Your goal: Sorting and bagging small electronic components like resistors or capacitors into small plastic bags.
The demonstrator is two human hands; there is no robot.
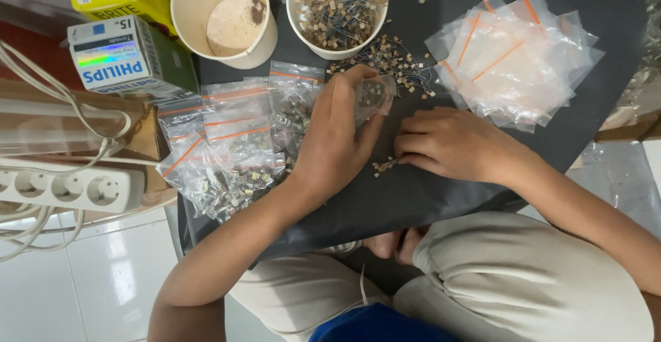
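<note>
Mid-bagging: left hand (337,135) gripping a small clear bag (374,95) of parts at its fingertips, right hand (451,142) pinching loose components (384,166) just beside its fingers. Probably needs 1 careful drop into the bag mouth.

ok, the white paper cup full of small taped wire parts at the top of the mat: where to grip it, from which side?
Probably by the outer wall of the white paper cup just under the rim, coming from its left: that flank is bare mat. Loose parts lie against its near side, empty clear bags to its right, and it is heaped full, so keep fingers outside and the cup upright.
</note>
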